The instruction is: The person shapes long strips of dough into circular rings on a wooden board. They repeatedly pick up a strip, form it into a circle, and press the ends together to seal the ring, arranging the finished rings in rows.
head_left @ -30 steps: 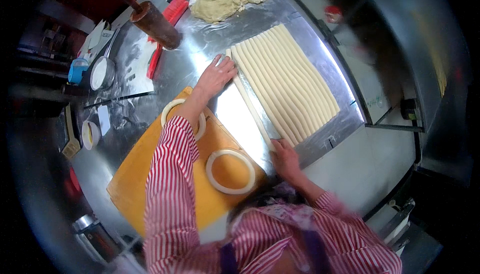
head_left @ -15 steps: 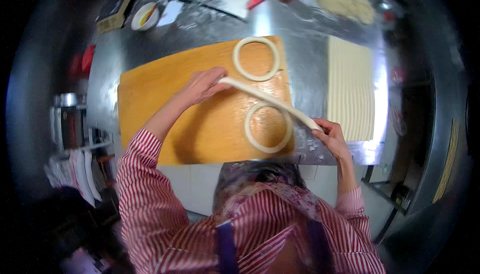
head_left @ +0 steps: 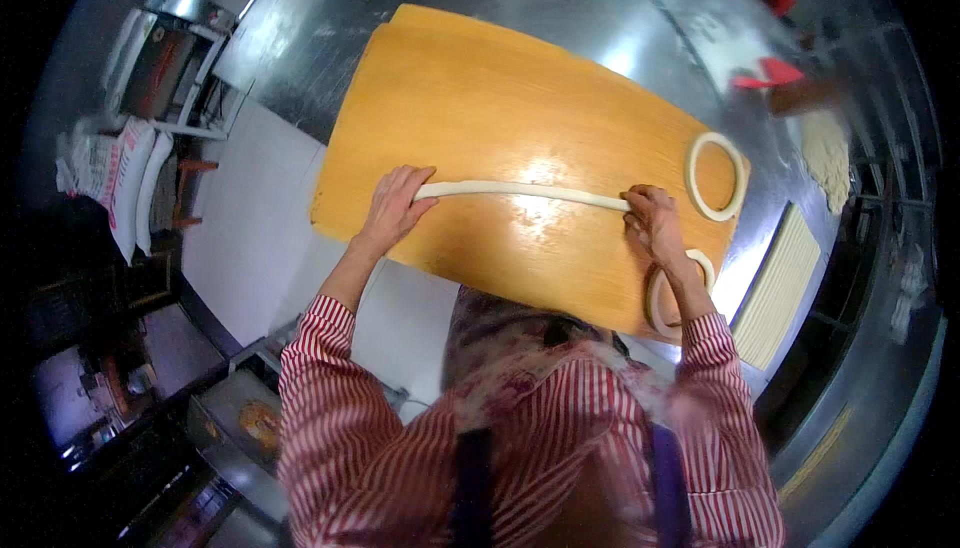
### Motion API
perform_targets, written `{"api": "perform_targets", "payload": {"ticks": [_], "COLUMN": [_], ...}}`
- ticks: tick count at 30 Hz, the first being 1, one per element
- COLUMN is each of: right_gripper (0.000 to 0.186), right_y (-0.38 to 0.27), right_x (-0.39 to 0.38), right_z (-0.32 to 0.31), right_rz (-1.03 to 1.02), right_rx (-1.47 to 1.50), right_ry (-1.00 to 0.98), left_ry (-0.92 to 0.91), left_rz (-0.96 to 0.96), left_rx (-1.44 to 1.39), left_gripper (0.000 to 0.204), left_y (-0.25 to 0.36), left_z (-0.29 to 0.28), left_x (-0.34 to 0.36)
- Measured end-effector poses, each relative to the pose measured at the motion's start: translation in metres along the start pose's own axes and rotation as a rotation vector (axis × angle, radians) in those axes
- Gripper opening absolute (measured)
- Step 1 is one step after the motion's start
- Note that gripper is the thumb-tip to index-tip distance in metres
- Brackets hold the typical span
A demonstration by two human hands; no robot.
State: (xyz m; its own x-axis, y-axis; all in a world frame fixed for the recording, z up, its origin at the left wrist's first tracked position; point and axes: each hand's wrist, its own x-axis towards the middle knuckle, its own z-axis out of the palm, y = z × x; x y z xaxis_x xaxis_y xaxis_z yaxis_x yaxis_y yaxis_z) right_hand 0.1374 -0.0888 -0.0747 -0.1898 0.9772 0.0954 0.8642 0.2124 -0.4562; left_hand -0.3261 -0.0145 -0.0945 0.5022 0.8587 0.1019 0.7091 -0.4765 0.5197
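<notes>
A long, pale rope of dough (head_left: 530, 191) stretches between my two hands, across a wooden board (head_left: 480, 98). My left hand (head_left: 398, 206) pinches its left end between thumb and fingers. The right end is in the closed fingers of my right hand (head_left: 654, 220). One dough ring (head_left: 740, 180) lies at the board's far right. Nearer to me is a second dough ring (head_left: 655, 303), partly covered by my right wrist and forearm.
The board rests on a metal table (head_left: 300, 68) dusted with flour. At the right are a sheet of parallel dough strips (head_left: 778, 293), a dough mass (head_left: 826, 158) and a red object (head_left: 768, 74). White sacks (head_left: 132, 183) stand left of the table.
Both hands have carried the dough rope left, away from the rings, and it now runs nearly level instead of slanting. The head view has turned toward the left.
</notes>
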Motion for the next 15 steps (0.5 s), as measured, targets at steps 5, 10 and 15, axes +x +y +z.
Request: {"api": "perform_targets", "payload": {"ticks": [5,10,15], "right_gripper": [0.040,0.056,0.030], "right_y": [-0.100,-0.210,-0.227], "right_x": [0.068,0.125,0.144], "right_z": [0.039,0.137,0.189], "right_rz": [-0.015,-0.264,-0.329], "right_rx": [0.142,0.109,0.171], "right_ry": [-0.157,-0.184,-0.213], "left_ry": [-0.018,-0.005,0.067], "left_rz": [-0.069,-0.172,-0.279], "left_rx": [-0.130,-0.266,-0.288], "left_gripper": [0.033,0.033,0.033], "left_y": [-0.028,-0.040,-0.041], "left_z": [0.002,0.006,0.002], "left_x": [-0.010,-0.014,-0.022]}}
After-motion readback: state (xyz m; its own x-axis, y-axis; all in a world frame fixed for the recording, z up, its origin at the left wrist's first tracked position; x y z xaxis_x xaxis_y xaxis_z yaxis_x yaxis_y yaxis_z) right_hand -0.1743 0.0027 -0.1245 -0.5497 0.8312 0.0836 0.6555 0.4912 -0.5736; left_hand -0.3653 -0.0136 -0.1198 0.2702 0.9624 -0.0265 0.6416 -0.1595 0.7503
